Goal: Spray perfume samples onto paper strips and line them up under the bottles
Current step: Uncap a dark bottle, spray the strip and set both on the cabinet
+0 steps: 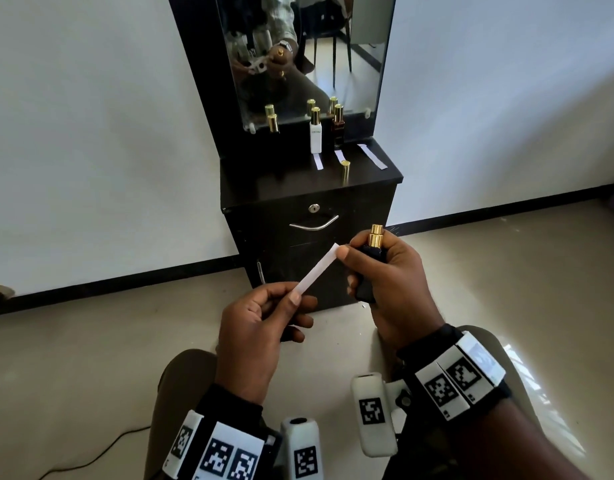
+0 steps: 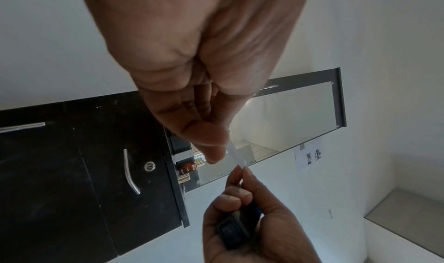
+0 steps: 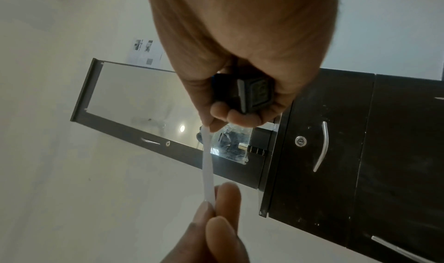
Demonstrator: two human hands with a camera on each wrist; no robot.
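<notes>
My left hand [image 1: 264, 327] pinches the near end of a white paper strip [image 1: 317, 268] between thumb and forefinger. My right hand [image 1: 385, 271] grips a black perfume bottle [image 1: 367, 268] with a bare gold sprayer [image 1: 376, 233]; its thumb and forefinger also pinch the strip's far end [image 2: 241, 164]. In the right wrist view the strip [image 3: 207, 170] runs between both hands below the bottle's base [image 3: 254, 94]. On the dark cabinet top [image 1: 264, 181] stand a white bottle [image 1: 316, 133], a dark bottle [image 1: 338, 126] and a gold-capped one [image 1: 272, 123]. Strips [image 1: 318, 162] [image 1: 340, 155] lie before two of them.
A loose gold cap [image 1: 345, 170] stands near the cabinet's front edge, and a third strip [image 1: 372, 155] lies at the right. A mirror [image 1: 305, 57] rises behind the bottles. Below are a drawer with lock [image 1: 313, 208] and handle [image 1: 314, 225]. A cable [image 1: 90, 459] lies on the floor.
</notes>
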